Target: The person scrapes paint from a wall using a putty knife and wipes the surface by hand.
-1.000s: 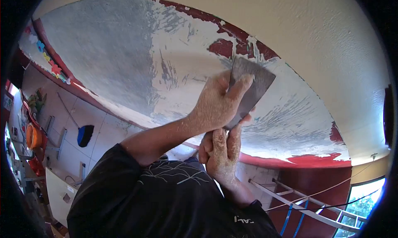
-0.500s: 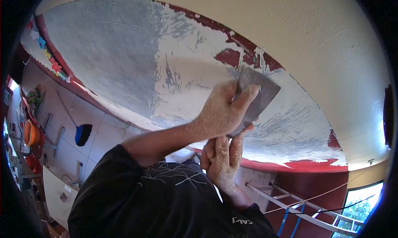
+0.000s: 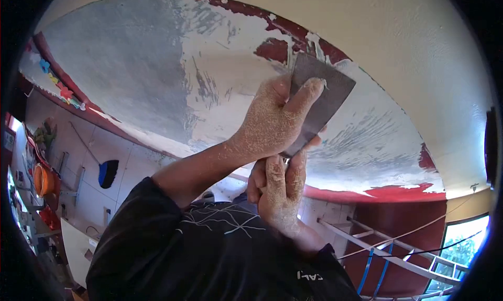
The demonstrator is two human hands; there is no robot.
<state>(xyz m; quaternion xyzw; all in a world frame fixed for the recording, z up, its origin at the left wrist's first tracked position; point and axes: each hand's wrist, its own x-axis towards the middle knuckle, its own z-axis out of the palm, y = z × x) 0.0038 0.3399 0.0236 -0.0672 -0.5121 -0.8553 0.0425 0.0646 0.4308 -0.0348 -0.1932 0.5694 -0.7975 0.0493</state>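
Note:
A flat grey putty knife [image 3: 330,89] is angled against the curved, patchy wall panel [image 3: 230,65]. My left hand [image 3: 272,115], coated in pale dust, grips its blade, with the thumb laid flat along the near face. Below it, my right hand [image 3: 280,196] closes around the lower end of the putty knife, where the handle is hidden by the fingers. Dust covers these fingers too. Near the blade's top corner are white filler streaks and a dark red patch [image 3: 272,49] of old paint.
A cream surface [image 3: 408,44] borders the panel above. At lower right stands a metal ladder [image 3: 387,248], with a cord crossing near it. At left, a blue broom [image 3: 108,173] rests on the tiled floor [image 3: 89,196], near an orange bucket [image 3: 43,179]. Colourful flower shapes [image 3: 64,91] decorate the far edge.
Both hands and the putty knife have shifted slightly up in view, the blade closer to the red border. The view itself has also shifted a little.

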